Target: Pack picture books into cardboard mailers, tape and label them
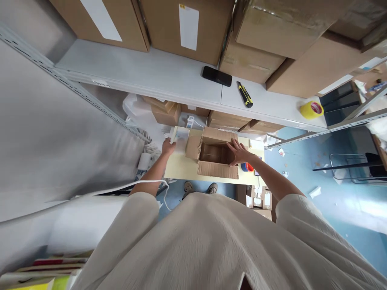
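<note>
An open cardboard box [213, 154] stands on the pale yellow table [181, 172], its flaps folded outward and its inside showing bare brown walls. My right hand [238, 153] lies with spread fingers over the right end of the box, touching its edge. At the table's left side my left hand [168, 147] is closed on the near left edge of a flat, whitish, see-through packet [182, 139]. What the packet contains is too small to make out. Beside the box, partly behind my right hand, are rolls of blue and red tape [248, 166].
Above the table runs a grey shelf [145, 74] with large cartons [187, 28], a black phone [217, 76], a yellow utility knife [245, 95] and a yellow tape roll [311, 109]. A white cable [127, 185] crosses my left arm. More cartons [258, 201] stand below, right.
</note>
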Tool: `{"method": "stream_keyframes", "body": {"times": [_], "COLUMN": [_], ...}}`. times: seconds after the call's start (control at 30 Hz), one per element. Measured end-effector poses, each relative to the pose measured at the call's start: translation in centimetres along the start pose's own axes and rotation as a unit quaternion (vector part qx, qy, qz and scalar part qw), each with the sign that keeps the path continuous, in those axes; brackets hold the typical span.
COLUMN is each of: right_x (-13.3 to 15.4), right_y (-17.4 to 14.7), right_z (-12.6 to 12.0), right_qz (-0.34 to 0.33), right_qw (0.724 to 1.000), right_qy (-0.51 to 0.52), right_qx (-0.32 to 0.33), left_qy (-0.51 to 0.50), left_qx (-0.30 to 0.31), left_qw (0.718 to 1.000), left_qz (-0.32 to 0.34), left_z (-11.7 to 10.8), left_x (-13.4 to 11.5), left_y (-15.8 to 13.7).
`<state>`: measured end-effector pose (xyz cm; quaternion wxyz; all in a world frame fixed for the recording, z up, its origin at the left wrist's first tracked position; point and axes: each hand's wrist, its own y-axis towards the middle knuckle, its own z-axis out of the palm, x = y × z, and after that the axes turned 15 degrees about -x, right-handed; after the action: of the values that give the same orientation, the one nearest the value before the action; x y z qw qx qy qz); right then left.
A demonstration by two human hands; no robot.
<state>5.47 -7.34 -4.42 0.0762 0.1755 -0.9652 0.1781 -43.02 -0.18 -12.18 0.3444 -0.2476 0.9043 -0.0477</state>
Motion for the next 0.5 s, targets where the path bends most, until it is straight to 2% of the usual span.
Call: {"method": "stream_keyframes", "body": {"times": [0.17,0.27,0.37,0.5], "right_x": [0.1,0.2,0.3,0.5], "right_y": [-0.2,-0.3,-0.5,-0.5], "right_z": [-0.1,-0.3,-0.6,-0.9], "right_qz": [0.004,0.011,0.017,0.02], "right_qw": [1.0,1.0,1.0,0.999], "right_qy": [-0.003,-0.008,-0.015,-0.017], "right_qx": [-0.003,0.003,0.014,0.02], "left_qy": [0.024,0.021,0.013,0.041], "left_qx": [-0.026,0.004,0.045,0.034], "left_qw": [0.998,0.998,0.998,0.999], "left_qz": [-0.047,-0.056,-0.044,0.004], "left_z": [1.4,2.1,2.5,3.2], "left_x": [2.8,3.9,4.4,3.9], "left_y": [3.5,4.7,5.4,5.2]}}
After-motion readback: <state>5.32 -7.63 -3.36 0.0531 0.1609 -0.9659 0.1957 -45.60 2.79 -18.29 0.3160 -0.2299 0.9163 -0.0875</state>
